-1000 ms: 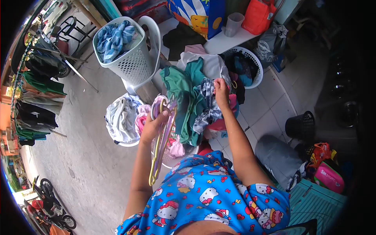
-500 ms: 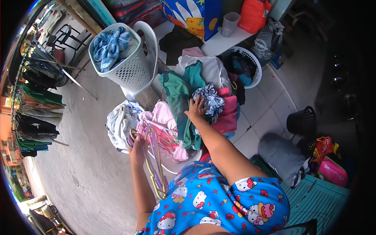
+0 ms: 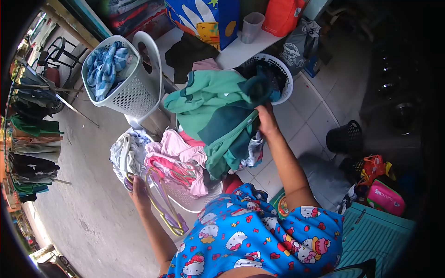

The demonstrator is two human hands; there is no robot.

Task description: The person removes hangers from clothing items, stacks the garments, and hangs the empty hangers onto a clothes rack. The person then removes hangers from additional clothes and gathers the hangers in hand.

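My left hand is closed around several clothes hangers, yellow and purple ones, which dangle beside a white laundry basket. My right hand grips the edge of a green garment with darker green panels, spread over a heap of clothes. Under its lower right side a patterned grey-and-white cloth peeks out. Pink clothes with more hangers on them fill the low white basket between my arms. White and pale blue clothes lie to the left of the pink ones.
A tall white basket with blue checked cloth stands on a white chair. Behind the heap is a round basket of dark clothes. A black bin sits on the tiles at right. Garments hang on a rack at far left.
My right hand has left the patterned cloth and taken hold of the green garment, lifting and spreading it rightward over the heap. The hangers stay in my left hand. The view has shifted slightly.
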